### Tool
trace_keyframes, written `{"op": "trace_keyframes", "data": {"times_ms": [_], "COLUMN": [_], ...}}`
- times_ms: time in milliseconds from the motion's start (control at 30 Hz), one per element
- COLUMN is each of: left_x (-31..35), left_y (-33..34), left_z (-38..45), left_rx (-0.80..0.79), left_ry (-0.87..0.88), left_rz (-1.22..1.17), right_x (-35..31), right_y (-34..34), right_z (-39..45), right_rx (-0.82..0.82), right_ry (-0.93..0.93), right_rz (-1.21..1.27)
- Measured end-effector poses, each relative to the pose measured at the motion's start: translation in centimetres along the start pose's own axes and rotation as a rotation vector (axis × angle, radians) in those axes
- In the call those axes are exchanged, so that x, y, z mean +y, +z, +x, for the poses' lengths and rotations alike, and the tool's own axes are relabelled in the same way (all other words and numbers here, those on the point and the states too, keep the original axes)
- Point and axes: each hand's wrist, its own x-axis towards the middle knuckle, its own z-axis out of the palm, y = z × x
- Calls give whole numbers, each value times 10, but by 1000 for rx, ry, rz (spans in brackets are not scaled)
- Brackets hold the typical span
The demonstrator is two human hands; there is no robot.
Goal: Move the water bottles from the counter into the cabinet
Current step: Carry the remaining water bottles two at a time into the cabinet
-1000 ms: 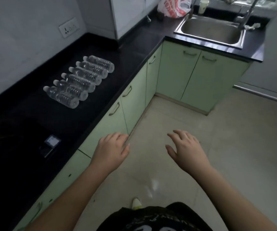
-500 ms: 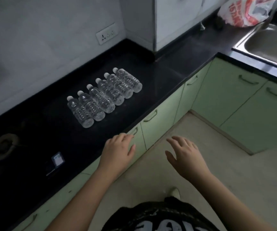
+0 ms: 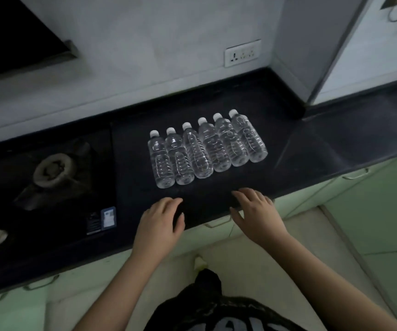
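Several clear water bottles (image 3: 204, 146) with white caps lie side by side on the black counter (image 3: 312, 149), caps pointing toward the wall. My left hand (image 3: 160, 223) hovers over the counter's front edge just below the leftmost bottles, fingers apart and holding nothing. My right hand (image 3: 256, 211) is over the front edge below the right end of the row, also spread and holding nothing. Neither hand touches a bottle. Pale green cabinet doors (image 3: 359, 194) with handles run under the counter, all closed.
A black gas hob with a burner (image 3: 54, 169) sits to the left of the bottles. A white wall socket (image 3: 242, 53) is above the counter. A grey pillar (image 3: 312, 44) stands at the back right. Pale floor lies below on the right.
The view has swung left to face the counter squarely. Both hands have moved forward over the counter's front edge, closer to the row of bottles. The sink has left the view.
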Motion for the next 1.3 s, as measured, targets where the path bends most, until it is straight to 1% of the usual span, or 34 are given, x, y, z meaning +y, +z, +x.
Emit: {"op": "trace_keyframes", "data": {"times_ms": [233, 367, 533, 600, 667, 767, 867, 933, 1133, 1300], "left_x": [-45, -71, -88, -92, -92, -89, -88, -90, -91, -86], "left_y": [14, 22, 34, 44, 55, 66, 71, 73, 71, 71], "left_z": [58, 99, 153, 169, 181, 190, 190, 187, 182, 162], "left_rx": [1, 13, 61, 41, 9, -10, 39, 60, 27, 24], "left_ry": [-19, -31, -118, -161, -227, -371, -395, -400, -479, -411], "left_rz": [-72, -38, -67, -76, -103, -223, -294, -337, -481, -436], "right_x": [-22, -32, -44, -47, -50, -55, -60, -59, -57, -56], "right_y": [6, 16, 29, 36, 43, 56, 70, 77, 81, 79], "right_z": [72, 112, 162, 184, 205, 227, 235, 234, 231, 211], "right_rx": [-21, 11, 5, 4, -8, -31, -80, -84, -93, -92], "right_ry": [-39, -52, -90, -100, -103, -111, -103, -90, -92, -82], "right_rz": [-45, -52, -30, -10, 7, 4, 22, 41, 20, 29]}}
